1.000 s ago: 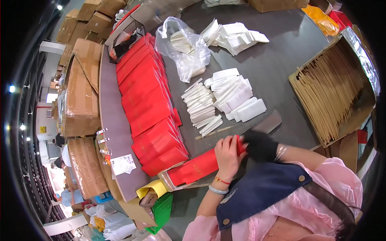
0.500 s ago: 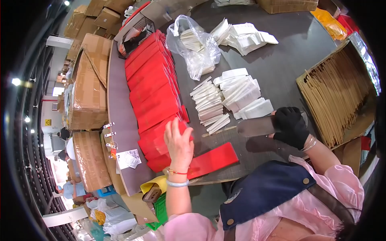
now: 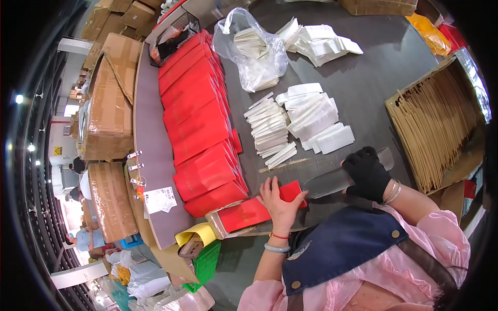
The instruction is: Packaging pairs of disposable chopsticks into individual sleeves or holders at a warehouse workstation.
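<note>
A long flat red packet (image 3: 246, 213) lies on the dark table's near edge (image 3: 363, 83). My left hand (image 3: 280, 201) rests on its right end, fingers spread and thumb hooked round the end. My right hand (image 3: 367, 173), in a black glove, is closed on a long grey flat strip (image 3: 324, 185) that lies just right of the packet. A row of overlapping red packets (image 3: 199, 119) runs away along the table's left side. Just beyond my hands are stacks of white packets (image 3: 301, 122).
A clear plastic bag (image 3: 254, 52) of white packets lies at the back. On the right is a cardboard box of thin brown sticks (image 3: 438, 122). Cardboard cartons (image 3: 106, 109) stand left of the table, with a yellow tape dispenser (image 3: 194, 241) and a green crate (image 3: 205, 264) below.
The red packet went from held up in both hands to lying on the table. My right hand moved right onto the grey strip. My left hand reached to the red row, then returned to the packet.
</note>
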Demonstrator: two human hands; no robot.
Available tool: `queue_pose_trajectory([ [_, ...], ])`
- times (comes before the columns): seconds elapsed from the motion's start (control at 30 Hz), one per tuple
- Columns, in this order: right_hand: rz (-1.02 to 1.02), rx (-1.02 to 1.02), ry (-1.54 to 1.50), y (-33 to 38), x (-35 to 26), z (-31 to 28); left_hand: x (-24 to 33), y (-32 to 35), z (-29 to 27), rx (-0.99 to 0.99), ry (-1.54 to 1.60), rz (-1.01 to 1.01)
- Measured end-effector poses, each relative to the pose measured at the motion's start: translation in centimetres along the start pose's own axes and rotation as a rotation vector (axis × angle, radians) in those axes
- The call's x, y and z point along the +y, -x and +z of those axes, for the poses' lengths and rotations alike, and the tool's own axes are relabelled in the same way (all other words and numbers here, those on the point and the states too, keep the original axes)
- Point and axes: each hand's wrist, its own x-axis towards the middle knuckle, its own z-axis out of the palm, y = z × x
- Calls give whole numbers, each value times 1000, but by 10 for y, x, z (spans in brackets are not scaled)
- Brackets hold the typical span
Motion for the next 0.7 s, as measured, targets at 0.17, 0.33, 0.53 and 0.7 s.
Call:
queue_pose_trajectory([
  [0.17, -80, -149, -75, -33, -34, 46, 8, -3, -1, -51, 21, 22],
  [0.33, -135, 271, -140, -22, -10, 49, -2, -44, -4, 16, 72, 147],
  [0.53, 275, 593, -128, 54, 71, -24, -16, -100, -1, 58, -128, 241],
  [0.7, 798, 786, -181, 184, 187, -26, -9, -106, -1, 28, 129, 225],
])
